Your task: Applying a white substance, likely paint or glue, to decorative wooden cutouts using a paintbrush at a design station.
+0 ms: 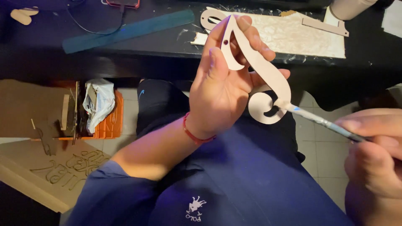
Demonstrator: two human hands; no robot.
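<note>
The left hand (222, 90) is raised in front of the person's chest, palm turned toward the camera, its fingers and thumb closed around a pale, flat cutout shaped like a curling scroll (255, 62). The cutout runs slantwise from the fingertips down to the right, with a small round hole near its upper part and a tight curl at its lower end, which hangs free below the hand. A red cord bracelet (194, 134) circles the left wrist.

The right hand (374, 155) comes in from the lower right edge, fingers pinched together on the dark handle of a thin paintbrush (322, 122). The brush points up and to the left, and its pale tip touches the cutout just where the curl begins.

Beneath both hands lies the person's lap in a dark blue garment (251, 180) with a small white emblem near the bottom edge.

Behind the hands, a dark desk (125, 54) stretches across the top of the view. On it lie a long teal ruler (125, 29), a whitish crumpled sheet (293, 33) with more pale cut shapes at its edges, and a thin black cable. To the left, on the floor, stands an orange crate (109, 121) holding a crumpled plastic bag (98, 102), and nearer the camera a brown board (50, 171) with letter shapes cut out of it.
</note>
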